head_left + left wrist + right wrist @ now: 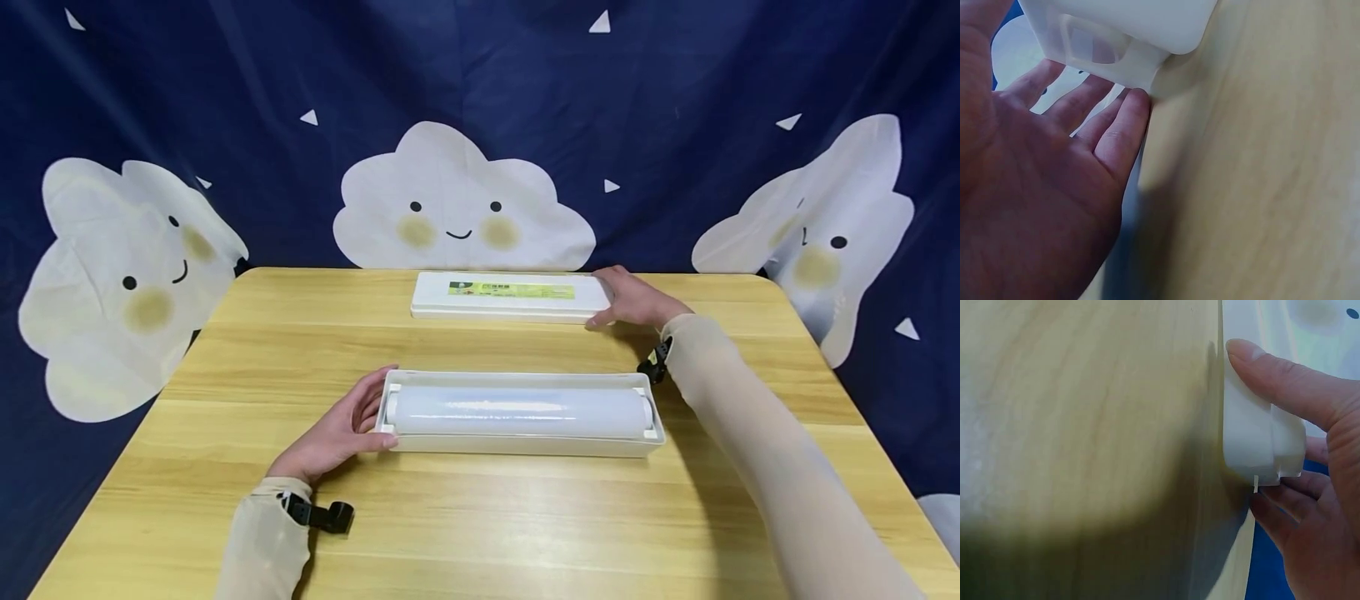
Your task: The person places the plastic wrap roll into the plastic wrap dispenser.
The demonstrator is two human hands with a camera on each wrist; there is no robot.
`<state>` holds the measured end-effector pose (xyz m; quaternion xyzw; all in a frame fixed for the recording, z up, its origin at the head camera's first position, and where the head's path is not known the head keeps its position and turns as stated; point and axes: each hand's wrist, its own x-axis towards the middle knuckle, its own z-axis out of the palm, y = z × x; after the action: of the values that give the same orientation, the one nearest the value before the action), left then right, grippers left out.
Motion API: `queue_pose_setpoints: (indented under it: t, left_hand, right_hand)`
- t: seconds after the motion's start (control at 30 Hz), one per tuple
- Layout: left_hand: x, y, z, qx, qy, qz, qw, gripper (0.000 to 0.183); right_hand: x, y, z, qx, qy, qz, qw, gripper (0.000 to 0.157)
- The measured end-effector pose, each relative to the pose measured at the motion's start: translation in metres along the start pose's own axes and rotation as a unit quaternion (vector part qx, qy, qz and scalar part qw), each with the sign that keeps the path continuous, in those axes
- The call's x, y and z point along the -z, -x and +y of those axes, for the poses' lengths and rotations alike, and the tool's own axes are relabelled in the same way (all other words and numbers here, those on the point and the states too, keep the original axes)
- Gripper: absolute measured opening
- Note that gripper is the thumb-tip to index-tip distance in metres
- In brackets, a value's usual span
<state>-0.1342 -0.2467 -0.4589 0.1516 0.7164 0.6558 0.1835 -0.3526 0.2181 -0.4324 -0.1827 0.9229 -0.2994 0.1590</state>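
Note:
A long white box (525,447) lies across the middle of the table, its top side uncovered. Inside it, a shiny translucent roll of plastic wrap (517,410) is set between white end pieces. My left hand (341,429) holds the box's left end, thumb at the front and fingers round the end and back; the left wrist view shows the fingertips against the box's end (1135,28). Farther back is the white lid (433,292) with a yellow-green label (512,290). My right hand (637,302) grips the lid's right end (1249,434), thumb along its near side, other fingers partly hidden behind it.
The wooden table (525,525) has its far edge just behind the lid. Beyond it hangs a dark blue curtain (285,50) with white clouds (457,183). A black wrist camera (656,360) on the right arm sits close to the box's back right corner.

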Motion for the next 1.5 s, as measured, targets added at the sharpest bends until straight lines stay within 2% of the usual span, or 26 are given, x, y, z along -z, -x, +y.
queue_pose_setpoints:
  t: [0.33, 0.7, 1.03, 1.5]
  left_hand:
    - [0.002, -0.001, -0.001, -0.015, 0.009, -0.009, 0.9998, 0.093]
    - [0.001, 0.0, -0.004, -0.026, 0.007, -0.016, 0.9995, 0.093]
    - [0.002, 0.0, -0.003, -0.028, 0.022, -0.022, 0.9991, 0.095]
    - [0.001, 0.0, -0.002, -0.018, 0.018, -0.015, 0.9996, 0.094]
  right_hand:
    - [0.002, 0.008, -0.001, 0.016, -0.035, 0.043, 0.998, 0.095]
    - [0.0, 0.023, -0.008, 0.034, -0.017, 0.088, 0.995, 0.09]
    - [0.007, 0.037, -0.014, 0.04, -0.025, 0.097, 0.994, 0.087]
    - [0.011, 0.055, -0.011, 0.025, -0.045, 0.093, 0.994, 0.095]
